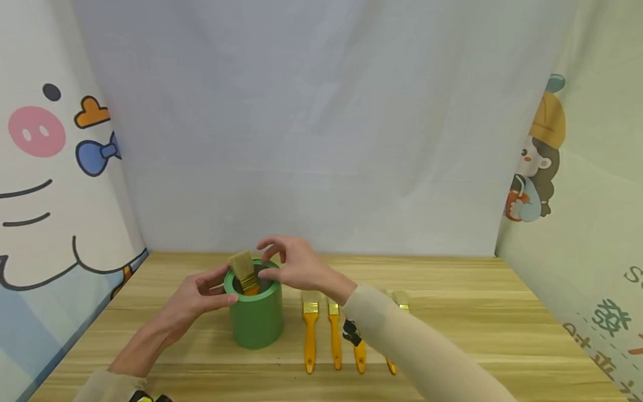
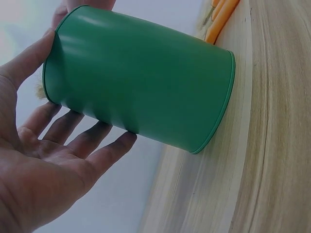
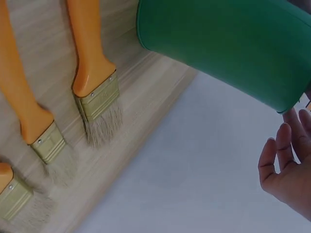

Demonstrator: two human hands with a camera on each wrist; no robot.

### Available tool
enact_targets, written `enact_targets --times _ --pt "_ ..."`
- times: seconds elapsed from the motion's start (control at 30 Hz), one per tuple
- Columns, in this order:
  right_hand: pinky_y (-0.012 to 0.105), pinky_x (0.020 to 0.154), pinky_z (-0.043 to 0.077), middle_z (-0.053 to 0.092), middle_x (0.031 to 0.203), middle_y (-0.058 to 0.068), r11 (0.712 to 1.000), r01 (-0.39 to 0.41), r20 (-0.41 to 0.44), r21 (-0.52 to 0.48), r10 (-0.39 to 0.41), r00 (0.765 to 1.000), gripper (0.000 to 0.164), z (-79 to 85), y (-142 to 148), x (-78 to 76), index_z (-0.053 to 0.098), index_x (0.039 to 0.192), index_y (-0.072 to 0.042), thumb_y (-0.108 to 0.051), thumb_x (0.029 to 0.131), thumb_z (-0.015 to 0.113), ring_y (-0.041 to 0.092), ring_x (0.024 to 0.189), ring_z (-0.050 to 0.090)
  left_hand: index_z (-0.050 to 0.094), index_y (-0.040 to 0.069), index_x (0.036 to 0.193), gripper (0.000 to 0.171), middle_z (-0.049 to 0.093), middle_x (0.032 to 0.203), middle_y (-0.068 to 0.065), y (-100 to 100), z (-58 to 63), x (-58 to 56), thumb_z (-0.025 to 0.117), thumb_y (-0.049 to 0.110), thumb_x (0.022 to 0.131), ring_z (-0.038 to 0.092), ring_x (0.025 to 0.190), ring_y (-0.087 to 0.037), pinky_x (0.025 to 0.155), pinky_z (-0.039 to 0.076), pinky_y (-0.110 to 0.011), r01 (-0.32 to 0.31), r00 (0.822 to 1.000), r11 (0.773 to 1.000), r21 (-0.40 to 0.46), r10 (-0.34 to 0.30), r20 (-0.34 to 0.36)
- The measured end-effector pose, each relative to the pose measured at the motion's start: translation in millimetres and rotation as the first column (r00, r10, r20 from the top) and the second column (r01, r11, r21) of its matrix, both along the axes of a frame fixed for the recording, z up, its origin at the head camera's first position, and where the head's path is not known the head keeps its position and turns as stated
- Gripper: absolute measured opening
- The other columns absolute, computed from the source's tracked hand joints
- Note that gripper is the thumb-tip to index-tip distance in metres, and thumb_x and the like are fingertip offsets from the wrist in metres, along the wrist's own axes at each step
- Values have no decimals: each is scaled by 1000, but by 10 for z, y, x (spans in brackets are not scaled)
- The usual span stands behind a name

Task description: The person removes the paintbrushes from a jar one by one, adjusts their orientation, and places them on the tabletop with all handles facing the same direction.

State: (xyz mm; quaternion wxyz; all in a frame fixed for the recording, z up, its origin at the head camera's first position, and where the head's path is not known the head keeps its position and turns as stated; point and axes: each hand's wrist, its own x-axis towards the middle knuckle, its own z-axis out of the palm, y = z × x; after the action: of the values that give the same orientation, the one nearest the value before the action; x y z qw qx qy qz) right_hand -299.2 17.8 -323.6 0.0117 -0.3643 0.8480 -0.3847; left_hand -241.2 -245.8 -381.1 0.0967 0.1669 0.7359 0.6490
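A green cylindrical holder [image 1: 257,321] stands on the table, round and open at the top. My left hand [image 1: 193,296] grips it near the rim, thumb on the near side and fingers on the far side; in the left wrist view those fingers [image 2: 111,149] press against its wall. A paintbrush [image 1: 244,272] with pale bristles leans inside, bristles up, most of its handle hidden by the holder. Over the opening, my right hand [image 1: 296,268] hovers with loosely curved fingers, thumb close to the brush but seemingly apart from it. I see nothing held in that hand.
Several more paintbrushes with orange handles, among them one paintbrush [image 1: 310,335] beside the holder, lie in a row on the wooden table [image 1: 477,335], bristles away from me. My right forearm partly covers them. A pale cloth wall [image 1: 321,139] rises behind the table.
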Motion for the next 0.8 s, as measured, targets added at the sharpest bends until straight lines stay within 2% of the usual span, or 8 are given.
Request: enact_targets --times 0.13,0.37,0.53,0.67,0.8 --pt "30 80 46 74 114 -1 1000 6 4 21 -6 1000 46 -15 -98 -15 64 138 -14 -17 95 82 19 95 57 22 -2 166 82 28 166 -28 8 -3 -1 71 13 102 42 144 -49 105 50 -37 4 1000 1000 3 -4 5" --pt "26 72 47 74 117 0 1000 -10 6 6 10 1000 50 -47 -233 0 63 139 -14 -17 94 84 15 83 57 22 -4 165 83 27 166 -28 3 -3 9 71 13 101 39 145 -49 106 50 -37 -6 1000 1000 2 6 6" --pt "24 74 49 73 106 -5 1000 -25 -1 -13 25 1000 50 -44 -273 39 63 138 -14 -14 93 84 12 80 58 29 -3 164 77 34 164 -27 -3 -16 9 71 13 102 41 145 -47 105 51 -38 8 1000 1000 6 -8 -20" --pt "22 73 51 71 96 -7 999 -52 -26 -11 52 998 43 -38 -285 62 68 133 -10 -13 93 84 11 79 62 35 -2 163 73 40 162 -26 7 -17 10 72 13 101 42 145 -46 104 52 -39 10 1000 1000 8 -9 -25" --pt "19 69 51 72 97 -6 996 -84 -58 1 84 995 32 -30 -289 73 74 122 -7 -14 93 84 7 77 62 37 -2 162 73 41 161 -26 10 -7 19 73 14 101 41 145 -47 104 52 -41 -1 1000 1000 3 1 -19"
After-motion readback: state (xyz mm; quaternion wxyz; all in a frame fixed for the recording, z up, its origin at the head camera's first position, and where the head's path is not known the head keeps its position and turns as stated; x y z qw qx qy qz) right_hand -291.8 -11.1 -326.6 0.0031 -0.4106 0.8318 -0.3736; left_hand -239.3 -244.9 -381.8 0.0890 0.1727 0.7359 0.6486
